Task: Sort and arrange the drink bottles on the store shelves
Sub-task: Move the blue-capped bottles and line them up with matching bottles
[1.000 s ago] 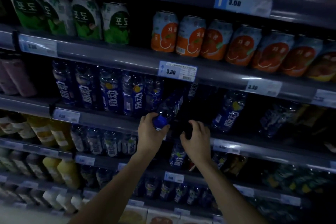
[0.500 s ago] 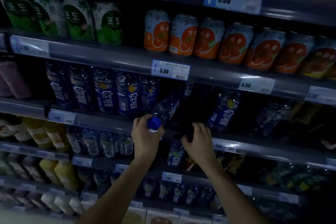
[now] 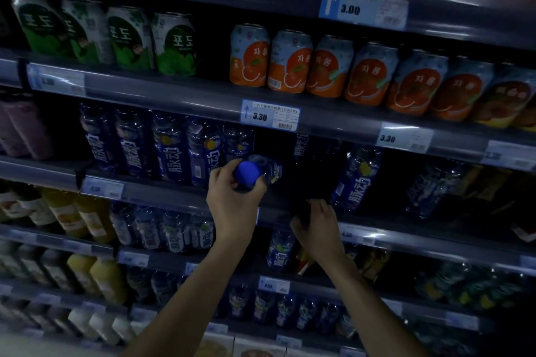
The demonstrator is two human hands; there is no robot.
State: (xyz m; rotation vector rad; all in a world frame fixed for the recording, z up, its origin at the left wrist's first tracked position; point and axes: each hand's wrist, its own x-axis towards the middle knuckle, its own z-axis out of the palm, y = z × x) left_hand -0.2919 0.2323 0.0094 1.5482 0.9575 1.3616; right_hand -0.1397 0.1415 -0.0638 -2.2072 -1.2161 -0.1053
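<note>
My left hand (image 3: 232,206) grips a blue-capped drink bottle (image 3: 255,172) by its neck; the bottle is tipped with its cap toward me and its base in the shelf gap. A row of matching blue-labelled bottles (image 3: 171,151) stands upright to its left on the middle shelf (image 3: 162,193). My right hand (image 3: 319,226) rests at the shelf's front edge, fingers curled on a dark object I cannot make out. Another blue bottle (image 3: 356,180) stands alone to the right of the dark gap.
Orange cans (image 3: 327,66) and green cans (image 3: 130,38) fill the shelf above. Yellow juice bottles (image 3: 72,214) and small blue bottles (image 3: 174,229) sit on the shelves below. Price tags (image 3: 269,116) line the shelf edges. Lighting is dim.
The bottle in my left hand has tipped further, its cap now pointing toward me. My right hand has stayed at the shelf edge.
</note>
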